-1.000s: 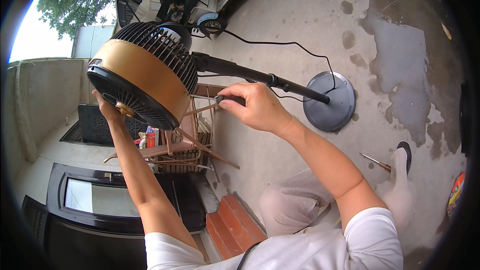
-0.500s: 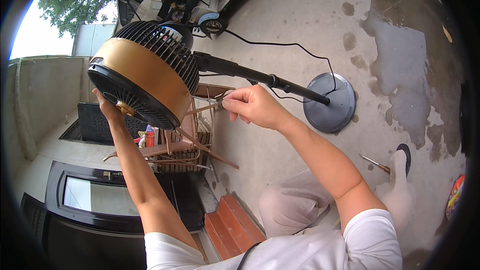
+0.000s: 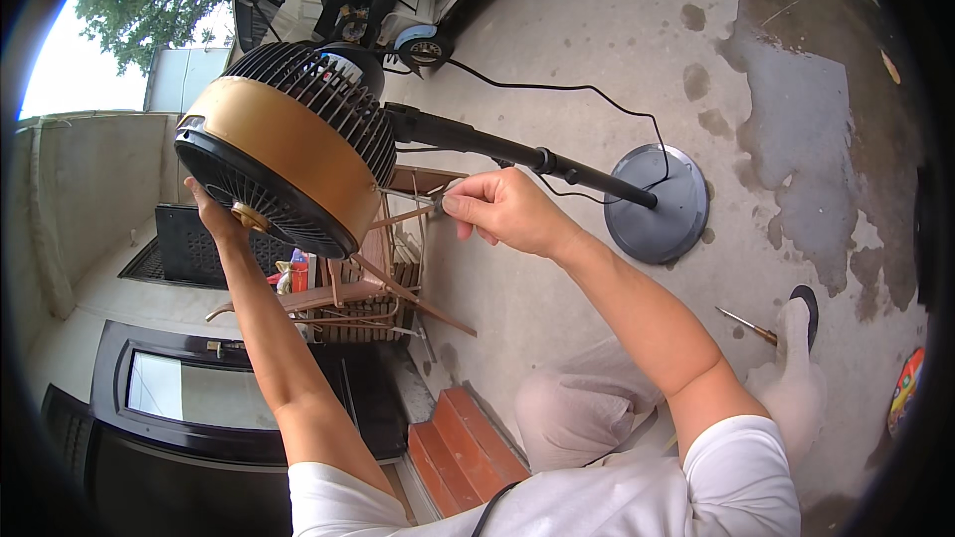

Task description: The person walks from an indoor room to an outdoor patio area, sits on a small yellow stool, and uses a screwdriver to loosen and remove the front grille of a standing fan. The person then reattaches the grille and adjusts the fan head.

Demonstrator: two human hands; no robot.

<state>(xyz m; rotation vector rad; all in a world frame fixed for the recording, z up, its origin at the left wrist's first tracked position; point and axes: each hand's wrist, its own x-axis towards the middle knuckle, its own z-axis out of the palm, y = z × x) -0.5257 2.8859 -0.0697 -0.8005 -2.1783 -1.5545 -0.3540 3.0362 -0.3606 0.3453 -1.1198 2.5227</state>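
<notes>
Fan head (image 3: 284, 154), gold band with black slatted grille, sits left of centre, between the two hands, on a black pole (image 3: 587, 171) that runs right to a round dark base (image 3: 652, 236) on the concrete floor (image 3: 557, 20). Left hand (image 3: 224, 222) is up against the black front face of the fan head, on its near-left side; fingers partly hidden behind it, so can't tell how far they're spread or curled. Right hand (image 3: 512, 211) pinches a screwdriver (image 3: 406, 195) between thumb and forefinger, other fingers loosely bent; the thin shaft points left to the lower edge of the gold band (handle mostly covered by the hand, whether the tip touches is too small to tell). Black cord (image 3: 542, 87) loops over the floor to the base. Second screwdriver (image 3: 764, 332), amber handle, lies on the floor just beside the person's foot in a dark slipper (image 3: 810, 310). Brown folding chair (image 3: 298, 302) below the fan head, red-brown steps (image 3: 458, 452) lower down.
</notes>
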